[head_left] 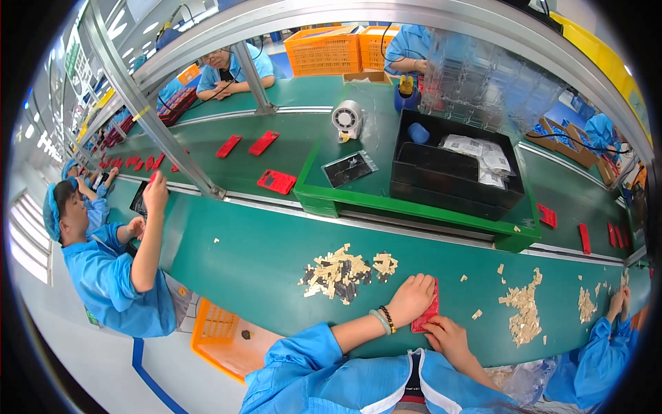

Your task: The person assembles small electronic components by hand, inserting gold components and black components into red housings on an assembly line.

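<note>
A flat red phone-shaped plastic panel (426,318) lies on the green bench in front of me. My left hand (412,298) is curled over its upper left part, with the fingertips partly hidden. The fingers of my right hand (447,337) are closed at its lower right edge. Left of it is a pile of small cream and black strips (339,274), with a small cream heap (385,264) beside it. A larger pile of cream pieces (524,309) lies to the right, and a few loose cream pieces (477,314) are scattered between.
Across the bench, a green raised shelf (317,196) carries a black bin (448,186) with white packets and a small white fan (347,119). Red panels (277,181) lie on the belt behind. An orange crate (227,341) sits below left. Co-workers (117,276) flank me under a metal frame.
</note>
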`<act>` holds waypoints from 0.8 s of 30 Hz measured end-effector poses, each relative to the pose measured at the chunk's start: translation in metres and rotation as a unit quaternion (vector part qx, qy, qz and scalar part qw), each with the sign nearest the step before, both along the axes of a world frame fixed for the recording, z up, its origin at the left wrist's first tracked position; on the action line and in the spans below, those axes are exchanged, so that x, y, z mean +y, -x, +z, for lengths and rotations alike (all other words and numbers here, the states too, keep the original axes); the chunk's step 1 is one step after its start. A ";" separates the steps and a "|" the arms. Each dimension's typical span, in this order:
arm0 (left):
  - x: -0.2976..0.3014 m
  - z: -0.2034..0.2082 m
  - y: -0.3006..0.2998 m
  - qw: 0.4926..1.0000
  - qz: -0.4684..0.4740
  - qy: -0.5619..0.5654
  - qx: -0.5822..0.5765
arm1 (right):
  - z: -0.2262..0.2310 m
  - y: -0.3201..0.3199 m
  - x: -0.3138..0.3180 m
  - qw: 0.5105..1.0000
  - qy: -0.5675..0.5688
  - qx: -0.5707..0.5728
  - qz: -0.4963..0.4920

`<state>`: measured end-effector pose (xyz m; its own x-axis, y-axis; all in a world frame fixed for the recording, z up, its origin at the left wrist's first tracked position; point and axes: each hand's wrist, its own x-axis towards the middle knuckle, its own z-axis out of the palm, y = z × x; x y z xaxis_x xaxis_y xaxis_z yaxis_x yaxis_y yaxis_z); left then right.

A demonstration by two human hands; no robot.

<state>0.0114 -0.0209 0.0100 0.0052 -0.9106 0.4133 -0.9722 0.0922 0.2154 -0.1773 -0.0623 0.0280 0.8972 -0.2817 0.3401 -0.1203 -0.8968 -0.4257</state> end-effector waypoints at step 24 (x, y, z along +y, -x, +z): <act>0.082 0.026 -0.100 0.974 0.202 -0.084 0.056 | -0.010 -0.088 -0.111 0.930 0.118 -0.013 -0.348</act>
